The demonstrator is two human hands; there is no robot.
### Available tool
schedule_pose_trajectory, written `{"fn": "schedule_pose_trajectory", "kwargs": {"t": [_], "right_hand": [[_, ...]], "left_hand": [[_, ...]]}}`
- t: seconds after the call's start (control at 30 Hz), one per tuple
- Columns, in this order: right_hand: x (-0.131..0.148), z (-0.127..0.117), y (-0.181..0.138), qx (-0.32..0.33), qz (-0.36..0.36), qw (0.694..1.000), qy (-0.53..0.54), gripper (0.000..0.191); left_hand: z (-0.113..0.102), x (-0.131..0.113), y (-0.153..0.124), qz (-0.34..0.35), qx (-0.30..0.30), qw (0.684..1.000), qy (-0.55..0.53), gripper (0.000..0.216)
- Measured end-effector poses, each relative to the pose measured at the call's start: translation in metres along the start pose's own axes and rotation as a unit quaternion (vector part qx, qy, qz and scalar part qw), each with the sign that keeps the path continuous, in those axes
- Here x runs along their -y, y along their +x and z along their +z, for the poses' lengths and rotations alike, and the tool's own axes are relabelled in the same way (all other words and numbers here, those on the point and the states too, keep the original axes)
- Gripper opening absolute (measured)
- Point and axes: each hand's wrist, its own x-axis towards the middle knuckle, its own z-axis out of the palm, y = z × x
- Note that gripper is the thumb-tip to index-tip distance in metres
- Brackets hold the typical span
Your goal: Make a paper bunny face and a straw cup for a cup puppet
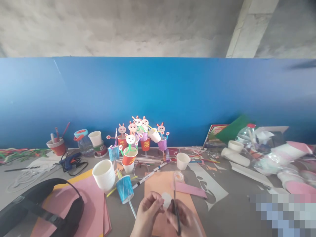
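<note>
"Where's the disc (pixel 167 199)?"
"Six o'clock. I see the left hand (pixel 149 209) pinching its edge, the right hand (pixel 182 215) clamped around a blurred tool (pixel 176 207)."
"Room?"
"Bare table (pixel 222 210), right hand's three o'clock; wrists cut off."

No wording can be read for certain. Gold Chinese-style characters stand on the red cup at the back (pixel 145 144), the red cup to its left (pixel 122 142) and the red cup in front (pixel 129 160), all too small and soft to make out. Any print on the book cover (pixel 213 134) is blurred.
</note>
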Motion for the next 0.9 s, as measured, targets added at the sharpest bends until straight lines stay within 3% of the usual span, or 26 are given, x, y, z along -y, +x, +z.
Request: {"fn": "schedule_pose_trajectory", "kwargs": {"t": [0.2, 0.33, 0.47, 0.73, 0.9], "right_hand": [[0.035, -0.006, 0.011, 0.024, -0.017, 0.999, 0.035, 0.026], [0.039, -0.005, 0.014, 0.021, -0.021, 0.999, 0.018, 0.019], [0.038, -0.007, 0.018, 0.027, -0.020, 0.999, -0.005, 0.026], [0.007, -0.011, -0.003, 0.109, 0.040, 0.993, -0.033, 0.057], [-0.010, -0.008, -0.015, 0.120, 0.060, 0.991, -0.021, 0.063]], "left_hand": [[-0.005, 0.006, 0.001, 0.031, 0.053, 0.996, 0.060, 0.033], [-0.007, 0.009, 0.002, 0.045, 0.081, 0.993, 0.072, 0.030], [-0.008, 0.010, 0.001, 0.051, 0.088, 0.991, 0.089, 0.032], [-0.002, -0.005, -0.005, 0.046, 0.001, 0.998, 0.046, 0.029], [0.007, -0.015, -0.010, 0.035, -0.019, 0.999, 0.022, 0.029]]}}
